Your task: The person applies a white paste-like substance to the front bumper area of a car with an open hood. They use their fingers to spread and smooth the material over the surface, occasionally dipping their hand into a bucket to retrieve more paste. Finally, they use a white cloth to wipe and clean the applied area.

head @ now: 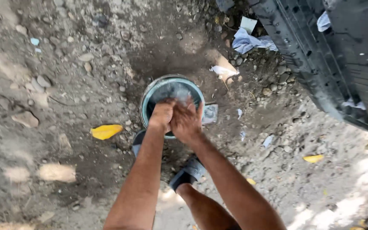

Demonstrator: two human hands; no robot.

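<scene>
At the centre of the frame stands a round bucket (171, 87) with a pale green rim, on bare stony ground (56, 127). Both hands are over its near edge and touch each other: the left hand (162, 115) and the right hand (187, 121) are pressed together, and the fingers are curled and closed against one another. I cannot tell if something small is between them. The inside of the bucket looks blurred and wet. Below the hands, a dark sandal (188, 172) is on one foot, and a second sandal (138, 140) shows just left of the left forearm. A yellow leaf (106, 131) lies left of the bucket, near it. In the upper right there is a dark ribbed metal panel (341, 64), and a crumpled pale cloth (248, 42) lies beside it.
</scene>
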